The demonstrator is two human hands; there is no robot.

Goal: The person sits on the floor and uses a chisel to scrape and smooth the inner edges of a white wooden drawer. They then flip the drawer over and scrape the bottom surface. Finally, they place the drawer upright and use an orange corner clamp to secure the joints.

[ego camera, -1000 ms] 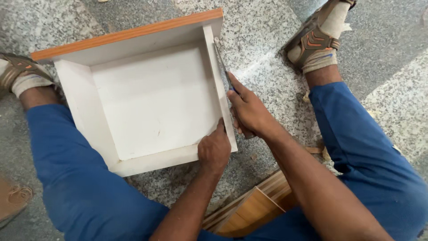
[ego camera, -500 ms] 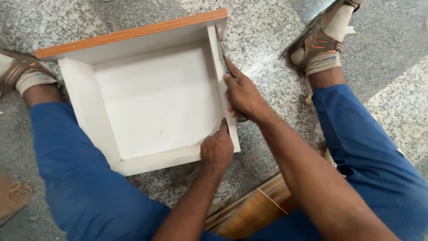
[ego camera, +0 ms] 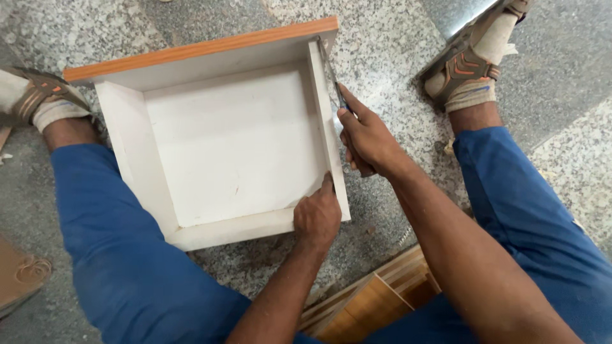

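Observation:
A white drawer box point(ego camera: 229, 150) with an orange-edged front panel point(ego camera: 204, 48) lies on the granite floor between my legs. My left hand point(ego camera: 317, 216) presses on its near right corner, thumb along the right side wall point(ego camera: 328, 127). My right hand point(ego camera: 366, 137) is closed around a thin metal blade tool point(ego camera: 330, 70), held against the outer face of that right side wall, the tip reaching toward the front panel.
My blue-trousered legs point(ego camera: 127, 255) flank the drawer, sandalled feet point(ego camera: 468, 60) at both upper corners. Stacked wooden boards point(ego camera: 376, 299) lie under my right arm. A brown piece with a curled shaving point(ego camera: 22, 274) sits at the left edge.
My right hand has slid the blade tool slightly along the right side wall; the view shifted a little. The left hand stays on the corner.

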